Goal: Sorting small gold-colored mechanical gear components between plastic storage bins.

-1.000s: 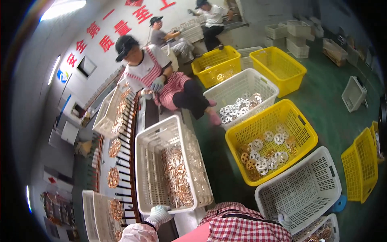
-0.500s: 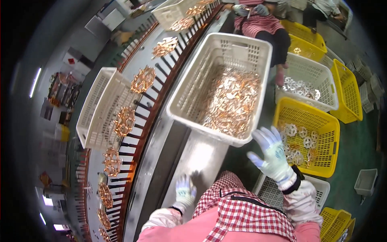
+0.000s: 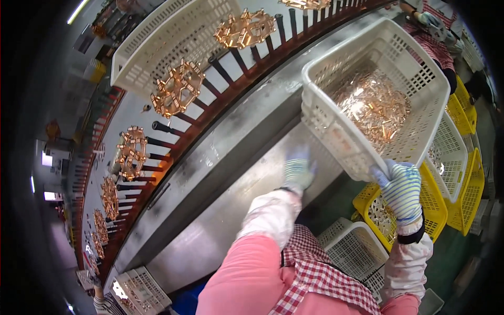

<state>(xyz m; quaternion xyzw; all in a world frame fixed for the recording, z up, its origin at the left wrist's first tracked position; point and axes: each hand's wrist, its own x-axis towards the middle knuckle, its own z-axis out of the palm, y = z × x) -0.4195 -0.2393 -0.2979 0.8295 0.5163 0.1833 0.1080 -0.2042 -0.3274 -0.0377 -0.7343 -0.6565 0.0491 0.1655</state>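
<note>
A big white plastic crate (image 3: 349, 142), part filled with small copper-coloured metal pieces (image 3: 375, 107), stands tilted in view at the right end of the steel bench. My right hand (image 3: 401, 191), in a white glove with blue stripes, grips the crate's near rim. My left hand (image 3: 298, 170), gloved alike, is over the bench top (image 3: 231, 210), nearest the crate's left side. Motion smears its fingers, and it is apart from the crate.
Left of the bench curves a conveyor with dark pegs (image 3: 226, 71) and copper ring-shaped clusters (image 3: 178, 89). Another white crate (image 3: 173, 47) sits beyond it. Yellow crates (image 3: 438, 210) and a grey-white crate (image 3: 352, 247) stand on the right. A co-worker's gloved hands (image 3: 433, 23) show at far right.
My view has swung left. My right hand has gone from open beside the crate to holding its rim. My left hand has moved forward over the bench.
</note>
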